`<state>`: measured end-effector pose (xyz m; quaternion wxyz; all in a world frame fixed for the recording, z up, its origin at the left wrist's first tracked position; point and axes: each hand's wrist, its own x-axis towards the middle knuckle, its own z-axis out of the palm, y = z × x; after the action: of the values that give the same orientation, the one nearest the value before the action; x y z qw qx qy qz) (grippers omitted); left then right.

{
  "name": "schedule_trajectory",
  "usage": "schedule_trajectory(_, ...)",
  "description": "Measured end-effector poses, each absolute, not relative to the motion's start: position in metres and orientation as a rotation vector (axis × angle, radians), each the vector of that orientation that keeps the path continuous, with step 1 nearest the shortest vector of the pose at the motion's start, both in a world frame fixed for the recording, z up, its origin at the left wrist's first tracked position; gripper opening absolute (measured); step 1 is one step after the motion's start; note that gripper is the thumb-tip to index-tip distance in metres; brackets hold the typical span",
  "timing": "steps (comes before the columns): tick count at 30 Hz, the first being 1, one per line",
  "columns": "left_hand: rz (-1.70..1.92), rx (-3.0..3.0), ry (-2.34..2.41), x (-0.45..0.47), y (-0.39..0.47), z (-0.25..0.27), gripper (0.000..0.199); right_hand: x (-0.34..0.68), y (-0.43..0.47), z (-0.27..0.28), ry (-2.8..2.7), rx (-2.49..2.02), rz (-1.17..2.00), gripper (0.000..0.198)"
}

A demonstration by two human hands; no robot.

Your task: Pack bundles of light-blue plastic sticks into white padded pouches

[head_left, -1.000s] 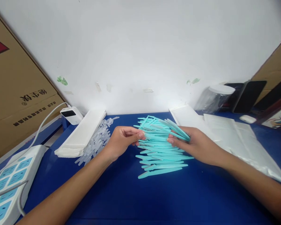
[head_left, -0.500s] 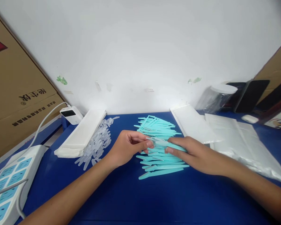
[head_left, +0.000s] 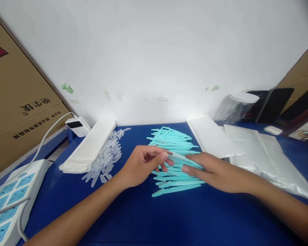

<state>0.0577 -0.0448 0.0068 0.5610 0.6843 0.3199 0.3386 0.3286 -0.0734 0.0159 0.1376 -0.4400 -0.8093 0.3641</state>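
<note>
My right hand (head_left: pixel 207 169) is closed on the handle of a teal eyebrow razor (head_left: pixel 189 162), its thumb and fingers pinching it. A translucent blade cap (head_left: pixel 175 156) is over the left end of that razor. My left hand (head_left: pixel 149 162) pinches this cap's tip between thumb and forefinger, the other fingers curled. Beneath both hands lies a pile of teal razors (head_left: pixel 170 136), spread in rows on the blue table (head_left: pixel 149 218). Left of my left hand is a heap of loose translucent caps (head_left: pixel 109 153).
White flat packets (head_left: pixel 89 147) lie beside the caps, near a white device (head_left: pixel 78 126) with a cable. A power strip (head_left: pixel 12 201) sits at the left. On the right are a white packet (head_left: pixel 210 135), silvery bags (head_left: pixel 261 153), a clear jar (head_left: pixel 237 107) and a phone (head_left: pixel 276 106).
The razor between my hands has tilted, its right end now lower. The cap now covers its left end, and my left hand has shifted slightly down.
</note>
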Motion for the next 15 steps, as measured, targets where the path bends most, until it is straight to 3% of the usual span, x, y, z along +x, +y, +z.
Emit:
schedule_trajectory(9,0.855,1.68,0.754,0.062,-0.058,0.012,0.029,0.323,-0.08,0.023,-2.257,-1.194,1.195,0.038)
schedule_trajectory(13,1.274,1.941,0.713,0.065,-0.068,0.018,0.048,0.318,-0.083,0.028,-2.239,-1.137,1.341,0.034)
schedule_trajectory(15,1.315,2.046,0.612,0.069,-0.075,0.021,0.059,0.313,-0.086,0.029,-2.244,-1.046,1.447,0.032)
